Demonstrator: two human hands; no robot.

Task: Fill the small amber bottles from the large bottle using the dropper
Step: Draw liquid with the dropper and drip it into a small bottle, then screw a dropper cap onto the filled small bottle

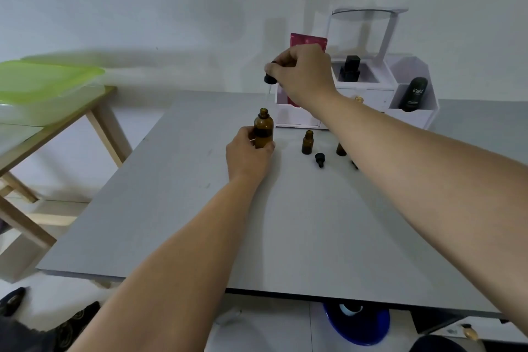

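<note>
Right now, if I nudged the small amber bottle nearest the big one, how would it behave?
The small amber bottle looks narrow and upright, so it would probably tip easily. Its round body would likely roll across the smooth table. It seems glass, so possibly fragile.

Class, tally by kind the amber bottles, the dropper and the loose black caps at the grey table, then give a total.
Large amber bottle: 1
Small amber bottles: 2
Dropper: 1
Loose black caps: 2, one partly hidden
Total: 6
</note>
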